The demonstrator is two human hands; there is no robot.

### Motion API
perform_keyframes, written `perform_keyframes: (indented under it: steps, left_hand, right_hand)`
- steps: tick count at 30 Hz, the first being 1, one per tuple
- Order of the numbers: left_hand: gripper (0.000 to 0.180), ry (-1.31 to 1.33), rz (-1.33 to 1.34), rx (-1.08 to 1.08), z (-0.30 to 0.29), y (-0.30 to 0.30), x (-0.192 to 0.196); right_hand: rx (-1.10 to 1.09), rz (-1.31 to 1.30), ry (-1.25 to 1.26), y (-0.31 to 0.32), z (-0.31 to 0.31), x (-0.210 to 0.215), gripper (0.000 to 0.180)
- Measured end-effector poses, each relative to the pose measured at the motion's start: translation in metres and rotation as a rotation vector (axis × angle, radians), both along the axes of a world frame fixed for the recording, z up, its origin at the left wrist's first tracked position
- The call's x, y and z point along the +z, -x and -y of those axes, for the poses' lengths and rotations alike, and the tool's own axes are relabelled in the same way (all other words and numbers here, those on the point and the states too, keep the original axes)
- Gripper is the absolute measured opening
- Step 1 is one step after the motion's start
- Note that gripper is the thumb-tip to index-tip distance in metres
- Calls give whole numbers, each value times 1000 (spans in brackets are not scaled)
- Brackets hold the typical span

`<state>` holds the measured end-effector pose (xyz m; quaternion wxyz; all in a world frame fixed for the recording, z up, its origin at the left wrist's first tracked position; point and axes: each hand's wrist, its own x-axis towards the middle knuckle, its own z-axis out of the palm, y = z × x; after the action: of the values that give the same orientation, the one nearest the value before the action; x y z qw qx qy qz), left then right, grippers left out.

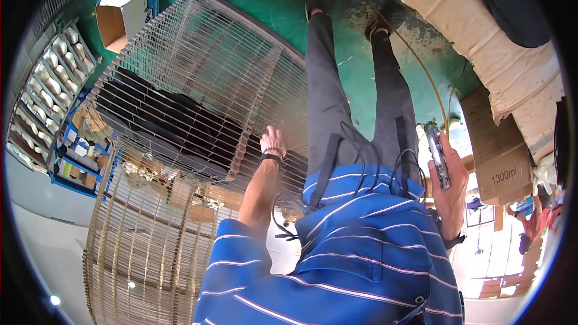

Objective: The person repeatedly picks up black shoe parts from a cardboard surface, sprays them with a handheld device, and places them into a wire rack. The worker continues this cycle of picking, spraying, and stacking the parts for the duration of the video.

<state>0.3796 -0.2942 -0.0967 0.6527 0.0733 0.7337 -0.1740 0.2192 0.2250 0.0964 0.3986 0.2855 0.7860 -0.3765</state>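
My left hand (273, 141), with a dark band at the wrist, is at the side of a large wire rack (198, 54). Its fingers look curled on the thin metal wires. Inside the rack lie several black, rounded pieces (162, 108), partly hidden behind the wires. On the right, my right hand (456, 183) is closed around a silver, cylindrical hand tool (438, 155) with a green part at one end. A thin yellow-brown hose (426, 71) runs from the floor by my feet to this hand; its joint with the tool is hidden.
A second slatted rack (144, 229) stands at lower left. Far left are a rack of white, rounded pieces (57, 78) and blue shelving (75, 165). An open carton (114, 24) sits on the green floor (265, 9). Cardboard sheets (475, 18) and a brown carton (497, 156) line the right.
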Motion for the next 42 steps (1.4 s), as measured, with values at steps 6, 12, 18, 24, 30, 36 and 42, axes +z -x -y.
perform_keyframes:
  steps: [6,12,18,24,30,36,42]
  left_hand:
    - [46,-54,24,28,1,2,17]
    - [35,-31,-28,48,-3,-5,24]
    - [32,12,-63,36,-8,-5,44]
    - [37,10,-26,57,-9,1,38]
    - [30,-179,-42,179,12,13,18]
    - [42,-251,-94,464,-16,92,-38]
    - [41,-742,-453,751,-109,246,-24]
  right_hand:
    - [8,-29,-5,6,-3,-7,64]
    - [-4,-24,18,8,-2,-11,66]
    - [-21,-18,18,8,-1,-8,57]
    - [-32,-30,25,6,4,1,59]
    - [-3,-160,-17,-2,10,40,68]
    - [-56,-367,2,3,5,98,78]
    - [-148,-654,-182,9,-1,201,67]
